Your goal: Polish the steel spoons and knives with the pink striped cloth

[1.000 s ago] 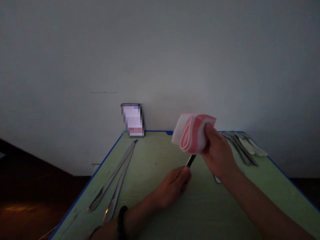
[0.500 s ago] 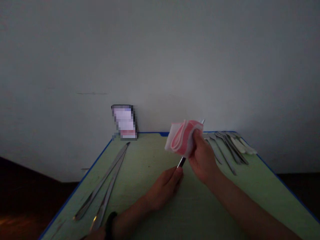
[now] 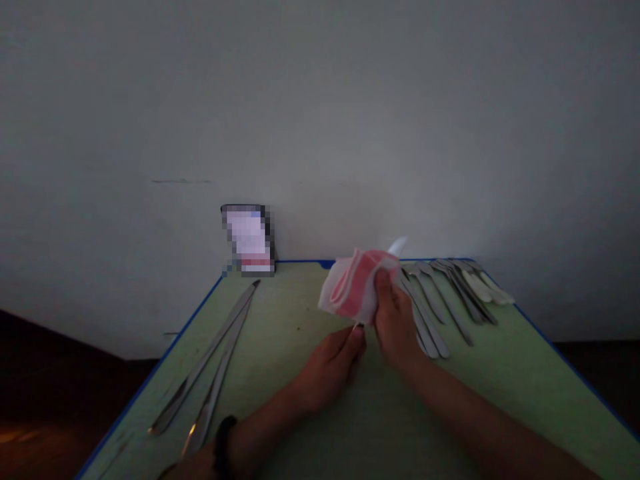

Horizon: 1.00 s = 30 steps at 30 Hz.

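Observation:
My left hand (image 3: 333, 363) is closed on the handle end of a piece of cutlery, most likely a table knife (image 3: 399, 246), above the middle of the green table (image 3: 310, 427). My right hand (image 3: 395, 320) grips a folded pink and white cloth (image 3: 355, 290) wrapped round the blade. Only the pale tip pokes out beyond the cloth, towards the wall. Both hands sit close together, almost touching.
Two long metal utensils (image 3: 210, 373) lie at the table's left. A row of several spoons and other cutlery (image 3: 450, 293) lies at the right rear. A phone (image 3: 247, 240) leans against the wall at the table's back edge. The table's blue edges drop to a dark floor.
The cloth in my right hand has slid down the blade towards my left hand, and more of the tip shows. The camera view has shifted, so more cutlery is seen at the right.

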Each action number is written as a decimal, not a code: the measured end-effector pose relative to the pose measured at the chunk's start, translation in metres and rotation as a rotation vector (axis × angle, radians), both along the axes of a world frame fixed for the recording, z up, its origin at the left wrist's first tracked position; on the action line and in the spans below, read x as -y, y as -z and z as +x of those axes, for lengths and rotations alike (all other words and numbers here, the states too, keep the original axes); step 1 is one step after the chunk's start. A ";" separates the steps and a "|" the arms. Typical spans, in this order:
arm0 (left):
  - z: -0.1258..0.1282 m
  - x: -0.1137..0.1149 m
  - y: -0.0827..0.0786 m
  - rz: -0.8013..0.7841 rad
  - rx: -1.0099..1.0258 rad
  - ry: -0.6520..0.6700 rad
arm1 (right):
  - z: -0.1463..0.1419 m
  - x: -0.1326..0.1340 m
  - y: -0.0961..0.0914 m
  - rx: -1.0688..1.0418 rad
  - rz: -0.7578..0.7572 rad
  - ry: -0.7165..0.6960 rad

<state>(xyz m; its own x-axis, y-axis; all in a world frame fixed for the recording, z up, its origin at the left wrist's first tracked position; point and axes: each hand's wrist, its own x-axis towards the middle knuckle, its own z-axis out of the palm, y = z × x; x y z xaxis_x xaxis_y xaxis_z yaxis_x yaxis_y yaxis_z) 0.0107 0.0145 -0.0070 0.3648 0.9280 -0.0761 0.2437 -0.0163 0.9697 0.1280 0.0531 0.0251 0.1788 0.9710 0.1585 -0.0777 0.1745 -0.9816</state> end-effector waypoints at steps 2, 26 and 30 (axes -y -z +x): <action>0.001 -0.001 0.005 0.031 -0.027 -0.064 | -0.006 0.006 0.009 0.055 -0.012 -0.028; 0.005 0.013 -0.001 0.158 -0.223 0.012 | 0.014 -0.022 -0.015 -0.557 0.008 0.027; 0.007 0.017 -0.001 0.197 -0.251 -0.015 | 0.008 -0.017 -0.011 -0.453 0.031 -0.024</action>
